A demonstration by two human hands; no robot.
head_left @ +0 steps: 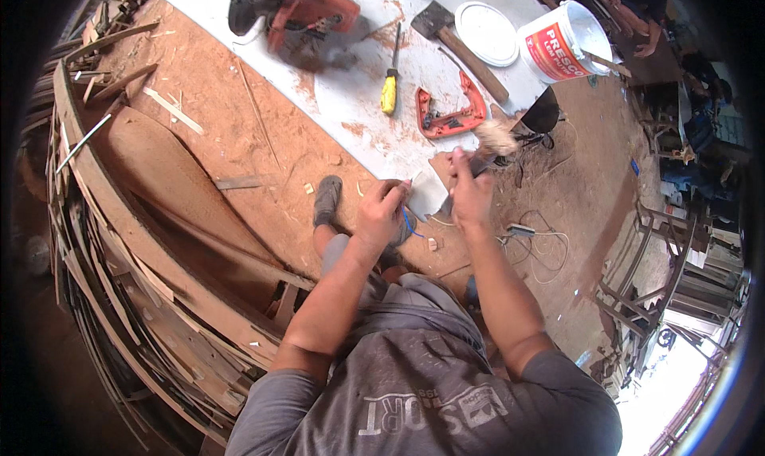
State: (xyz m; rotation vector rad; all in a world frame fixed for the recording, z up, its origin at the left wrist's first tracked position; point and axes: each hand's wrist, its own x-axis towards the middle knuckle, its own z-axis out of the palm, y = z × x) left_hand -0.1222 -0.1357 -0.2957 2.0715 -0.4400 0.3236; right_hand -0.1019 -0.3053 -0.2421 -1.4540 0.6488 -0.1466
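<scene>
My left hand point(381, 211) pinches the left edge of a pale, irregular flat piece point(427, 189) near the white board's front corner, with a thin blue strand point(409, 221) hanging below its fingers. My right hand point(470, 189) is closed on a brush point(496, 141) with light, worn bristles, held upward just right of the pale piece. Beyond my hands on the white board point(351, 137) lie an orange-red plastic casing point(470, 105), a yellow-handled screwdriver point(390, 90) and a wooden-handled hammer point(474, 58). A red and black power tool point(311, 22) sits at its far left.
A white bucket point(570, 42) and round lid point(486, 34) stand on the board. Curved wooden planks point(127, 249) fill my left side. Cables point(542, 245) lie on the floor to the right, near metal frames point(637, 297). Another person's legs point(637, 14) show at the top right.
</scene>
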